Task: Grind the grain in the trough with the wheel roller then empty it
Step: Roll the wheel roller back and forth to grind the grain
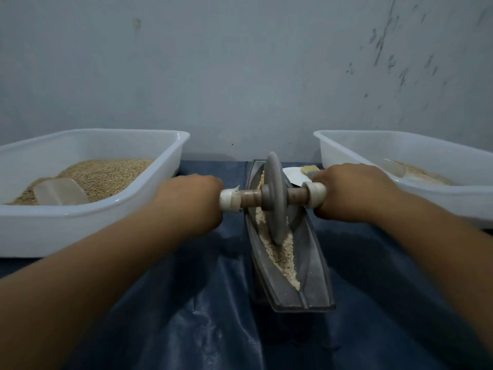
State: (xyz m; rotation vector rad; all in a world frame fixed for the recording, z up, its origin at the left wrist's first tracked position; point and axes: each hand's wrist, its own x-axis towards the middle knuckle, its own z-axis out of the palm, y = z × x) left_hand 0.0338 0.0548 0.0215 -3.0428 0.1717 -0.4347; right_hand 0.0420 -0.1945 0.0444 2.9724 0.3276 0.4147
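Note:
A grey boat-shaped trough (pixel 312 273) lies lengthwise in front of me on a dark blue cloth. Pale crushed grain (pixel 282 257) fills its groove. The grey wheel roller (pixel 274 201) stands upright in the groove, about mid-length, on a wooden axle with white tape-wrapped ends. My left hand (pixel 192 198) grips the left handle end and my right hand (pixel 349 190) grips the right one. Both fists are curled round the axle, knuckles up.
A white plastic tub (pixel 88 214) on the left holds whole grain and a clear scoop (pixel 61 192). A second white tub (pixel 416 193) on the right holds a little ground grain and a scoop. A brush (pixel 309 170) on a white sheet lies behind the trough. A grey wall rises at the back.

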